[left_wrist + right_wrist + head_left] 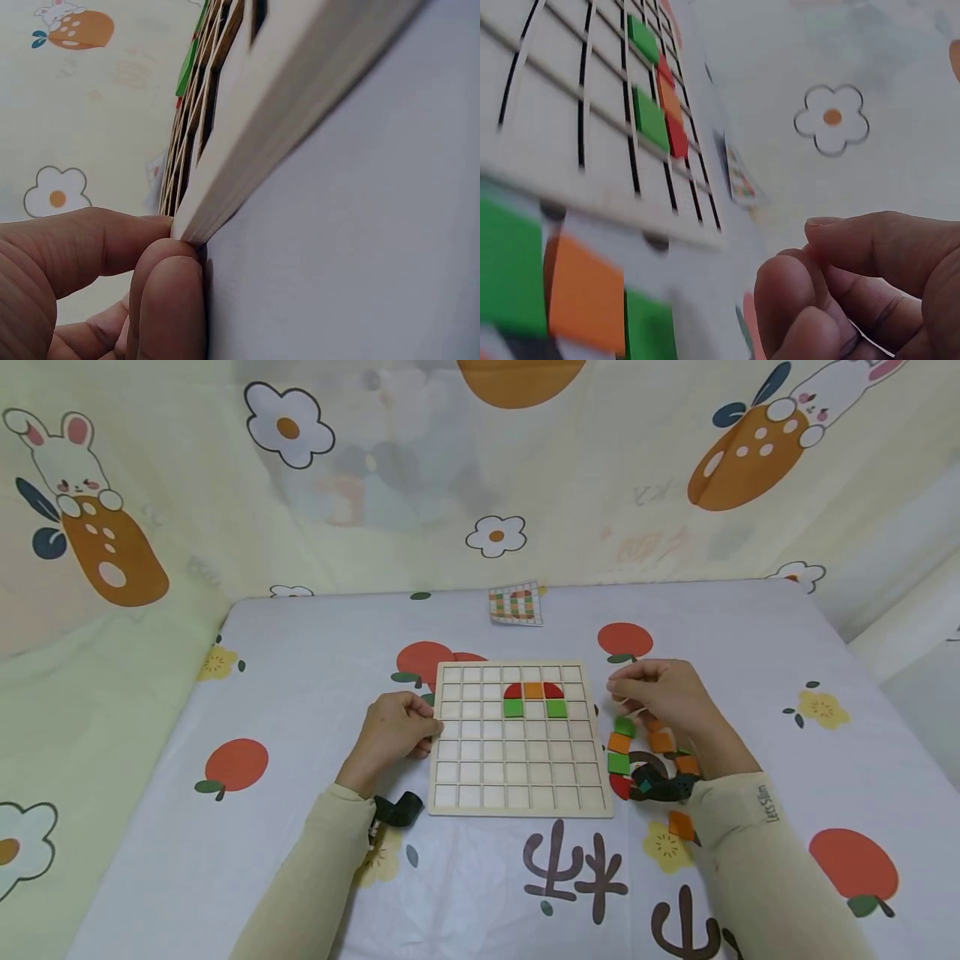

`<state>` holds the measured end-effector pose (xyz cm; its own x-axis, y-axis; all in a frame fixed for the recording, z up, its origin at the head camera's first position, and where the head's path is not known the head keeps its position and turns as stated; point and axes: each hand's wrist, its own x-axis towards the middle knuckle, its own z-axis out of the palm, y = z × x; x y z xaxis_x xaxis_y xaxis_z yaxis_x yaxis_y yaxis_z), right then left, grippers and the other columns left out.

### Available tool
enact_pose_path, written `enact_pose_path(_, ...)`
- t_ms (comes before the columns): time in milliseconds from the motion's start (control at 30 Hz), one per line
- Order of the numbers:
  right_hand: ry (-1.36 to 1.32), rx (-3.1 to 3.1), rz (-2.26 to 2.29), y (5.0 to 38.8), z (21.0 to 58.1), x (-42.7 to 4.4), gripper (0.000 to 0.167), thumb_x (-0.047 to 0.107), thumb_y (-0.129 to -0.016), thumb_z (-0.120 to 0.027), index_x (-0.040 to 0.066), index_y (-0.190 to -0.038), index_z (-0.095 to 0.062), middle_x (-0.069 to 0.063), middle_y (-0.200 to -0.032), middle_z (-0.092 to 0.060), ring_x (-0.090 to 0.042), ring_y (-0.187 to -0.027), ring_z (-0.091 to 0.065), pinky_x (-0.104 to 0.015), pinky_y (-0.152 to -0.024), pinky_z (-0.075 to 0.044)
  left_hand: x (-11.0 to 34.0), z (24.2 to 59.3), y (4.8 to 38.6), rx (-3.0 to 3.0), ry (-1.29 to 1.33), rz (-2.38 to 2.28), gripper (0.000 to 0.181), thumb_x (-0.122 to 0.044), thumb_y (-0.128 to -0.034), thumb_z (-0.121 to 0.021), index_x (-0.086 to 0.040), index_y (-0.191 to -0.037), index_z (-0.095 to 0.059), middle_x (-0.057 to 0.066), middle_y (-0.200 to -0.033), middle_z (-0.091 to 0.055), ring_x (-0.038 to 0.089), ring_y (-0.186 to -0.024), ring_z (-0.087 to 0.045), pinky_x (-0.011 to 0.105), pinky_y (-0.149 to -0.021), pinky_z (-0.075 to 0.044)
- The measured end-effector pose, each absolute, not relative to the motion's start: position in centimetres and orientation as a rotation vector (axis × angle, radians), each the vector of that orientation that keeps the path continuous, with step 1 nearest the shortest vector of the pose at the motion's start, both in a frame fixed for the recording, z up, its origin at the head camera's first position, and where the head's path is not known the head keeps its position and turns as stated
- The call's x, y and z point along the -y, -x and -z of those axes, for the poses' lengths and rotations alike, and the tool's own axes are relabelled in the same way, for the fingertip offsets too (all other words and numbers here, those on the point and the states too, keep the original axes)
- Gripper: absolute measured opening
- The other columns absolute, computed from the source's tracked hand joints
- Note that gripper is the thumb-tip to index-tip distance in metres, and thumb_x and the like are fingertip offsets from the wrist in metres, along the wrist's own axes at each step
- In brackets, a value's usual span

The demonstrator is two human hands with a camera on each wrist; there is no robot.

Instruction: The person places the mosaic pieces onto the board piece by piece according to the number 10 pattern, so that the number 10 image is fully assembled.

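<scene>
A square wooden grid board (472,773) lies on the table. In its upper rows sit an orange square tile (533,691), two red curved-edge tiles (512,692) and two green square tiles (513,708). My left hand (396,728) pinches the board's left edge; the left wrist view shows thumb and fingers on its pale wooden side (247,142). Beyond the board's right edge, my right hand (660,692) is raised above loose tiles. Its thumb and forefinger tips meet in the right wrist view, and no tile shows between them.
Loose green, orange and red tiles (618,743) lie right of the board, partly hidden by the right wrist's black camera mount (667,785). One orange tile (681,825) lies nearer me. A small printed pattern card (515,604) stands at the table's back edge, before the curtain.
</scene>
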<state>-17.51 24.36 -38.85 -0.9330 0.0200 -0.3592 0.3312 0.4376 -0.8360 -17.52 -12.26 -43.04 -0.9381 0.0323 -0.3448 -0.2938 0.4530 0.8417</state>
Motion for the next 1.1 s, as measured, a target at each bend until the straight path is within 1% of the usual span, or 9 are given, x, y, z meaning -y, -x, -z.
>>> enact_pose_path(100, -0.36, -2.421, 1.451, 17.1, 39.3, -26.0, 0.039, 0.031, -0.101, -0.07, 0.001, -0.125, -0.065, -0.004, -0.095, -0.073, -0.016, -0.077, -0.068, -0.027, -0.066, -0.058, 12.3, 43.1, 17.6, -2.398, 0.227, -1.476, 0.017, -0.01, -0.09, -0.08, -0.002, -0.099, -0.068, 0.011, -0.078, -0.068, 0.016, -0.056, -0.065, 0.026, -0.055, -0.06)
enact_pose_path(367, -0.413, -2.48, 1.351, 15.7, 40.6, -29.2, 0.043, 0.032, -0.101, -0.069, -0.002, -0.127, -0.065, 0.0, -0.089, -0.072, -0.015, -0.072, -0.065, -0.026, -0.063, -0.057, 12.4, 42.9, 17.5, -2.398, 0.219, -1.488, 0.015, -0.009, -0.0898, -0.079, -0.002, -0.097, -0.068, 0.01, -0.077, -0.068, 0.015, -0.056, -0.064, 0.026, -0.055, -0.059)
enact_pose_path(533, -0.42, -2.482, 1.296, 15.1, 41.0, -29.7, 0.045, 0.032, -0.1, -0.071, -0.003, -0.128, -0.065, 0.002, -0.085, -0.072, -0.016, -0.069, -0.06, -0.027, -0.06, -0.052, 12.4, 42.8, 17.4, -2.401, 0.223, -1.484, 0.015, -0.009, -0.09, -0.079, -0.002, -0.098, -0.068, 0.01, -0.077, -0.067, 0.015, -0.056, -0.064, 0.026, -0.055, -0.059)
enact_pose_path(733, -0.425, -2.472, 1.285, 15.2, 41.4, -29.4, 0.047, 0.032, -0.095, -0.077, -0.002, -0.127, -0.065, 0.002, -0.081, -0.07, -0.016, -0.07, -0.058, -0.028, -0.063, -0.05, 12.3, 42.8, 17.5, -2.4, 0.226, -1.476, 0.016, -0.009, -0.0902, -0.08, -0.002, -0.099, -0.068, 0.01, -0.078, -0.068, 0.015, -0.056, -0.065, 0.026, -0.055, -0.059)
enact_pose_path(833, -0.431, -2.504, 1.247, 15.2, 41.5, -29.3, 0.046, 0.03, -0.094, -0.077, -0.002, -0.125, -0.066, 0.001, -0.082, -0.07, -0.019, -0.074, -0.059, -0.029, -0.063, -0.051, 12.2, 42.9, 17.5, -2.395, 0.226, -1.472, 0.017, -0.009, -0.0901, -0.08, -0.002, -0.099, -0.067, 0.011, -0.078, -0.068, 0.015, -0.056, -0.065, 0.027, -0.055, -0.06)
enact_pose_path(967, -0.436, -2.552, 1.178, 15.2, 41.6, -29.2, 0.045, 0.031, -0.095, -0.077, -0.001, -0.125, -0.068, -0.002, -0.089, -0.071, -0.023, -0.082, -0.06, -0.029, -0.064, -0.052, 12.1, 42.9, 17.6, -2.397, 0.229, -1.467, 0.017, -0.01, -0.09, -0.08, -0.002, -0.099, -0.067, 0.011, -0.077, -0.068, 0.015, -0.057, -0.064, 0.026, -0.055, -0.059)
enact_pose_path(1100, -0.431, -2.573, 1.151, 15.2, 41.5, -28.8, 0.043, 0.029, -0.094, -0.076, 0.0, -0.126, -0.069, -0.006, -0.093, -0.071, -0.025, -0.083, -0.06, -0.029, -0.064, -0.052, 12.1, 42.9, 17.6, -2.404, 0.225, -1.468, 0.017, -0.009, -0.0898, -0.08, -0.002, -0.099, -0.067, 0.01, -0.076, -0.068, 0.015, -0.056, -0.064, 0.026, -0.055, -0.059)
